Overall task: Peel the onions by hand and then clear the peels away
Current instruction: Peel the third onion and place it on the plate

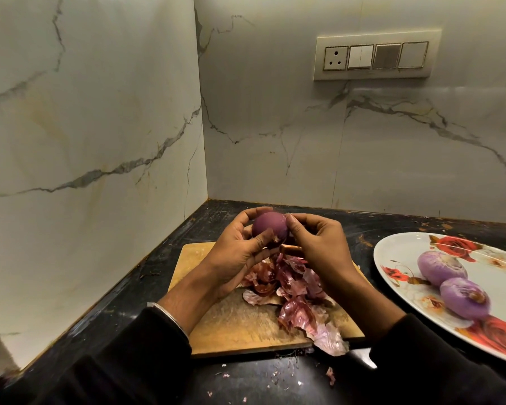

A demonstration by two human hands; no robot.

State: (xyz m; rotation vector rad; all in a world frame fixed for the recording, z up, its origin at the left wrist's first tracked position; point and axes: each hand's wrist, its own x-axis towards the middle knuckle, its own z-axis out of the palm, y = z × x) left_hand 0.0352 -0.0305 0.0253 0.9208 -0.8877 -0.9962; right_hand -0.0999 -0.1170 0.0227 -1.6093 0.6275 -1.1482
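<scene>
Onion (pixel 268 228) sits up in the air in the middle of the frame, held over the wooden board (pixel 240 328) so bits of skin can drop onto it. The left hand (pixel 237 252) wraps its fingers around the onion to keep it from slipping. The right hand (pixel 319 244) has its fingers pinched tight on the right side of the onion, maybe tugging at a thin bit of skin, but that bit is too small to see well. A pile of pink peels (pixel 292 299) lies on the board under the hands, and some spill off its front edge onto the dark desk (pixel 123 293). Two peeled onions (pixel 450 282) rest on a white plate (pixel 400 252) with red roses at the right of the frame, kept apart from the mess. Behind, in the upper part of the frame, are marble walls meeting in a corner, with a switch panel (pixel 376 57) at the upper right. The peels are not cleared yet.
</scene>
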